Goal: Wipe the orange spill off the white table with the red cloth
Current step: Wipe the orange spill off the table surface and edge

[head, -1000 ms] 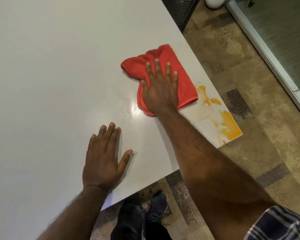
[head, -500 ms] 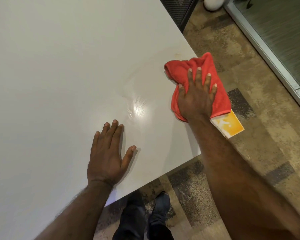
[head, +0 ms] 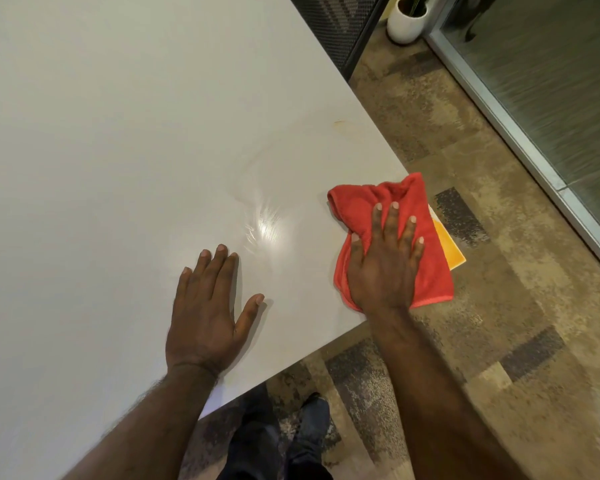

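Observation:
The red cloth [head: 432, 265] lies crumpled on the near right corner of the white table [head: 136, 150], and its right side hangs past the edge. My right hand [head: 385, 261] presses flat on the cloth with fingers spread. A strip of the orange spill [head: 449, 247] shows at the table's corner, just right of the cloth; the rest is hidden under it. My left hand [head: 208, 313] rests palm down on the table, fingers apart, holding nothing, well left of the cloth. A faint wet smear [head: 257, 188] curves across the table between the hands.
The table's right and near edges drop to patterned carpet [head: 499, 323]. My shoes [head: 284, 438] stand below the near edge. A white plant pot [head: 406, 22] and a dark mesh panel [head: 336, 26] sit at the back; a glass wall with metal frame [head: 534, 143] runs along the right.
My right hand has slid the cloth right and toward me, from mid-table onto the corner, covering most of the orange spill. My left hand has stayed flat on the table.

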The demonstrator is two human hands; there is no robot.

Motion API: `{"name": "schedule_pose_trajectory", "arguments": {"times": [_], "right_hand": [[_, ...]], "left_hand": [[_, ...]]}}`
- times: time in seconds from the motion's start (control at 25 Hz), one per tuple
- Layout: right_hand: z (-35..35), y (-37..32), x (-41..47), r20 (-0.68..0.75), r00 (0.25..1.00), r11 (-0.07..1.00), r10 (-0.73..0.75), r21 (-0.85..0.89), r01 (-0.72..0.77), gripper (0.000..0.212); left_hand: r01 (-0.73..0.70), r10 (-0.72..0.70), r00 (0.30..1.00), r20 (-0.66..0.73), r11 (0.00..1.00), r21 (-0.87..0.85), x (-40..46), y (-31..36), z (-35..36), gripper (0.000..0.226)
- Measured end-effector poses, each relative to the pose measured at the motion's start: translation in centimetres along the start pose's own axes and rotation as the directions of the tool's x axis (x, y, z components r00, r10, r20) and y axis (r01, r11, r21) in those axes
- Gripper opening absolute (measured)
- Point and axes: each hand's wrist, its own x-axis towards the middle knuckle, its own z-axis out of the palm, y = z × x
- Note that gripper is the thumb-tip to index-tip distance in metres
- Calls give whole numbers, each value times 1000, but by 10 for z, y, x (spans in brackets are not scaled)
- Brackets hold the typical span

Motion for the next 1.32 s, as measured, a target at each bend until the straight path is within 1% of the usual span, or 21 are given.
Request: {"name": "schedule_pose_trajectory", "arguments": {"times": [0.16,0.28,0.4,0.56,0.76,1.0,1.16,1.24,1.32], "right_hand": [[2,-18,-12,36,998,999,-42,-4,43,64],[3,-40,-2,49,989,990,-141,-8,141,63],[6,-67,20,37,973,973,-229,0,229,61],[9,-96,72,31,966,966,-256,-10,257,60],[9,-109,127,47,973,973,-226,-30,228,60],[2,-92,160,49,987,987,-151,-37,153,60],[0,-75,167,0,1000,1000,-29,6,29,63],[-2,-63,166,0,999,999,39,34,-39,65],[-3,-51,159,-15,998,998,61,25,-61,66]], "left_hand": [[14,-14,1000,17,1000,8,0,0,-1,81],[19,-20,999,31,1000,15,0,1,-2,81],[31,-32,999,40,999,19,1,2,-3,81],[36,-36,999,38,999,15,2,3,-2,80],[23,-23,1000,17,1000,4,1,5,-4,79],[15,-15,1000,5,1000,9,1,3,-2,77],[8,-8,1000,-13,1000,9,0,1,0,75],[7,-7,1000,-16,1000,7,0,0,2,74],[6,-5,1000,-20,1000,9,0,0,2,74]]}}
